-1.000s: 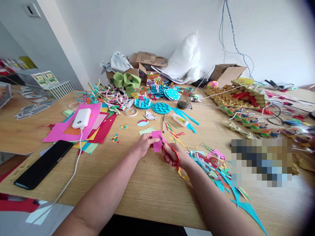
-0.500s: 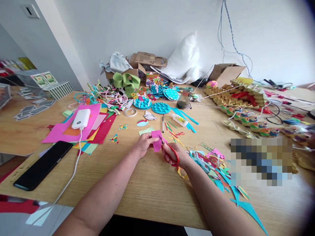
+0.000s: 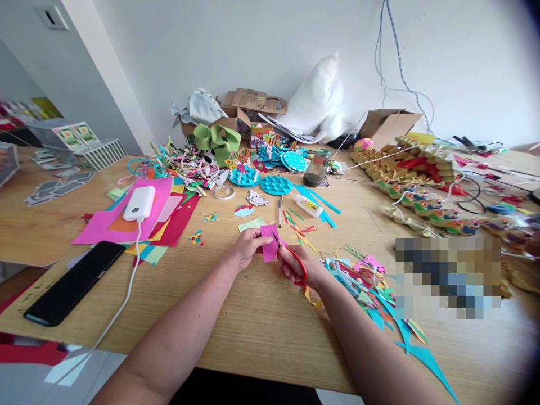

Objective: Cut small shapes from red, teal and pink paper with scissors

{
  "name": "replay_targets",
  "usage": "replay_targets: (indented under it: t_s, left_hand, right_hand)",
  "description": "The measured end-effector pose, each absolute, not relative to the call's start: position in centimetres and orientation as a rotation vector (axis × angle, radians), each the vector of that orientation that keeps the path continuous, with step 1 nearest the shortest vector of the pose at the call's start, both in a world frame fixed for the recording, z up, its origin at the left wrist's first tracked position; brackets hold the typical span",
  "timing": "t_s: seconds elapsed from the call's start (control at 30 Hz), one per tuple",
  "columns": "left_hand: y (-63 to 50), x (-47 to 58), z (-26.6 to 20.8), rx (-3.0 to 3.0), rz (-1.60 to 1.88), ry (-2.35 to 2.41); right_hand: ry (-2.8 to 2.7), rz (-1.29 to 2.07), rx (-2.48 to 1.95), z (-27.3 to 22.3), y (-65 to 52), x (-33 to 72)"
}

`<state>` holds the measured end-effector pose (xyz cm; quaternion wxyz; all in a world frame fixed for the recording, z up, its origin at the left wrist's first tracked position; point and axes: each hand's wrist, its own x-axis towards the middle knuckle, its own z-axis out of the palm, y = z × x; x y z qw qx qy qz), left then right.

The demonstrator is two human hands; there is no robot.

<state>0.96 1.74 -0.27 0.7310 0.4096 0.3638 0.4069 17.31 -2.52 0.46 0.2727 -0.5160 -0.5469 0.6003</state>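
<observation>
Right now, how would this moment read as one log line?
left hand: holds pink paper; right hand: grips red-handled scissors; blades: at paper; beyond: glue bottle, pen

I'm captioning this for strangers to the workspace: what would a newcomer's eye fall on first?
Probably the red-handled scissors in the right hand, mid-view, at the pink paper that the left hand holds. Next, perhaps, the bulky white bundle at the back, before the wall, and the black phone lying near the table's left edge.
</observation>
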Motion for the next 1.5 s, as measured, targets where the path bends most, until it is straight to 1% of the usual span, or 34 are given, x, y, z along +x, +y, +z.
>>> replay_targets:
  t_s: [1.27, 1.5]
  left_hand:
    - [1.73, 1.08, -0.28, 0.88, 0.922, 0.838]
    - [1.75, 0.88, -0.14, 0.899, 0.912, 0.827]
  right_hand:
    - [-1.442, 1.602, -1.404, 0.2, -2.34, 17.49]
    - [-1.476, 1.646, -1.395, 0.3, -2.34, 17.66]
